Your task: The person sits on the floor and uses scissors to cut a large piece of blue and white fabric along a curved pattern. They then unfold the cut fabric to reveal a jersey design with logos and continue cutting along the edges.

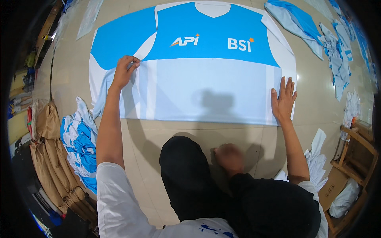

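Note:
A jersey (206, 87) with a bright blue chest and a pale blue-grey lower part lies spread on the tiled floor, neckline away from me. Printed lettering crosses its chest, and a blue sleeve (123, 37) extends at the left. My left hand (126, 69) pinches the jersey's fabric by its left side, below the sleeve, where the cloth lifts into a fold. At the lower right, my right hand (283, 101) rests flat on the jersey's side edge with its fingers stretched out.
A crumpled blue-and-white fabric heap (81, 137) lies left, beside brown wrapped bundles (49, 170). More blue-and-white pieces (295, 20) lie at the far right. White cloth (316, 160), a cardboard box (332, 194) and a wooden frame (357, 139) are at the near right. My knees are close to the hem.

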Available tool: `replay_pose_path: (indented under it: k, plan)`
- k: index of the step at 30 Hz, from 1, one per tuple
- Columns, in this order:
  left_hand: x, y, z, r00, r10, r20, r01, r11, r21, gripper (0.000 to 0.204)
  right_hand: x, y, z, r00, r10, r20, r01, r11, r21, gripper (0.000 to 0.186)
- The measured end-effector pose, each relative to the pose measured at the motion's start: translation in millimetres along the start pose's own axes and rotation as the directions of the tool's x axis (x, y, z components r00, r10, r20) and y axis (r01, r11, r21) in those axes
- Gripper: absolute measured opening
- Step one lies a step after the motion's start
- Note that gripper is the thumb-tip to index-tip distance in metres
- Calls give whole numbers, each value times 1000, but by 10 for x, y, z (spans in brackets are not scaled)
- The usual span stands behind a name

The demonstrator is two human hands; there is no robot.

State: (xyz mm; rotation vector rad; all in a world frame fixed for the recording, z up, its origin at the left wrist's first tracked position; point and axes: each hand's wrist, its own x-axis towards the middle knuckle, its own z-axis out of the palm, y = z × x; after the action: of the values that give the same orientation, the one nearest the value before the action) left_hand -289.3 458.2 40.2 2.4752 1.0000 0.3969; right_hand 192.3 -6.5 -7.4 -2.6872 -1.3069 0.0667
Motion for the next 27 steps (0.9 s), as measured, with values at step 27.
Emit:
replay_pose_path:
  k: [27]
  plan:
    - [-18, -260, 212, 992, -11, -126, 19, 998, 59, 8, 18, 38, 29, 1000, -4, -21, 4, 1000, -24, 75]
